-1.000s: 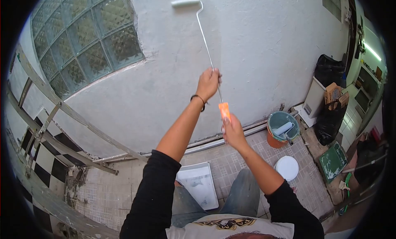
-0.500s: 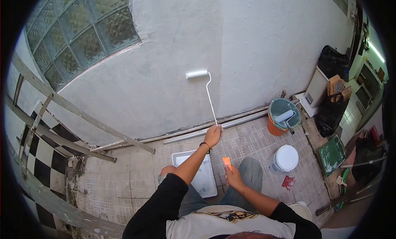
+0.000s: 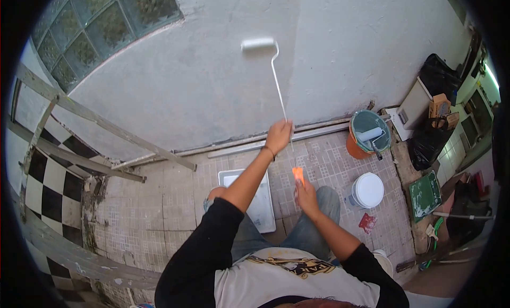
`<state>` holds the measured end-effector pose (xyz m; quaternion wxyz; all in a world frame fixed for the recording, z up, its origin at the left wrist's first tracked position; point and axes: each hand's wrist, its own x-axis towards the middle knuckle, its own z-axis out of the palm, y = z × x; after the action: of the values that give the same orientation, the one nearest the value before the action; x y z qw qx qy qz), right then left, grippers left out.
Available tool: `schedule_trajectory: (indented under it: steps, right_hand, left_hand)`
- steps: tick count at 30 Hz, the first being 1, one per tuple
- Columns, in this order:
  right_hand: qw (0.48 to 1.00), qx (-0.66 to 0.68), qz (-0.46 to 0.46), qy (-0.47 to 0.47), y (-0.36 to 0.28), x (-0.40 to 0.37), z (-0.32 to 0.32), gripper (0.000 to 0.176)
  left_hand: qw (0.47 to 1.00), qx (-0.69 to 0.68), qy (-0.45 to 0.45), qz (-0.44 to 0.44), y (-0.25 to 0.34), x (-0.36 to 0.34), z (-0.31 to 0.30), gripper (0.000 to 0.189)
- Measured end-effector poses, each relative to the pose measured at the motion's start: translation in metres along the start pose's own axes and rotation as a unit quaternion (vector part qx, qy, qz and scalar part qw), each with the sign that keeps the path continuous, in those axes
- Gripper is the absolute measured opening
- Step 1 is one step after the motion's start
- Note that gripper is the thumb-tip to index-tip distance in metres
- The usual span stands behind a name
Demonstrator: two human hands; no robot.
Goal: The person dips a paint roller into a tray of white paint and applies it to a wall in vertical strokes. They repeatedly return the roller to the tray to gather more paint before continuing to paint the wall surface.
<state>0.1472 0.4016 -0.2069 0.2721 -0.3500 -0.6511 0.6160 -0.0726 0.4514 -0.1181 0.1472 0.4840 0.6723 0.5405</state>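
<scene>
A long-handled paint roller [image 3: 258, 44] has its white sleeve against the pale wall [image 3: 223, 90], below and right of the glass-block window. My left hand [image 3: 279, 136], with a dark band at the wrist, is closed around the thin metal rod partway up. Lower down, my right hand [image 3: 306, 195] grips the orange handle [image 3: 298, 174]. Between my knees and partly behind my left arm lies a white paint tray [image 3: 261, 207] on the tiled floor.
An orange bucket [image 3: 355, 147] holding another roller stands by the wall at right. Nearer are a white lidded bucket [image 3: 368, 189] and a red scrap [image 3: 366, 223]. A green board [image 3: 425, 196] and black bags [image 3: 427, 146] line the right. A wooden ladder [image 3: 101, 119] leans at left.
Both hands have pushed the paint roller upward, and its sleeve is higher on the wall. The view has also shifted slightly. My grip on rod and handle stays the same.
</scene>
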Motion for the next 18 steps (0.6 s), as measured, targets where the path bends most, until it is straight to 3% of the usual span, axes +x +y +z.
schedule_trajectory:
  steps: [1, 5, 8, 13, 18]
  right_hand:
    - [0.999, -0.007, -0.032, 0.002, -0.005, 0.012, 0.0, 0.039]
    - [0.998, 0.069, 0.001, -0.015, -0.045, 0.018, 0.005, 0.038]
    - [0.998, 0.056, 0.004, -0.023, -0.029, 0.012, 0.003, 0.038]
    - [0.995, 0.012, 0.094, -0.023, 0.018, -0.031, -0.002, 0.04]
    - [0.98, 0.014, 0.193, -0.039, 0.035, -0.065, -0.001, 0.041]
  left_hand:
    - [1.0, -0.021, 0.012, 0.005, 0.018, 0.009, -0.006, 0.043]
    - [0.997, -0.071, 0.018, -0.005, 0.032, 0.033, -0.012, 0.04]
    - [0.998, -0.068, 0.001, 0.007, 0.006, 0.018, -0.001, 0.041]
    - [0.997, -0.039, -0.042, -0.046, -0.049, -0.034, 0.028, 0.044]
    - [0.983, -0.084, -0.034, -0.158, -0.103, -0.083, 0.06, 0.046]
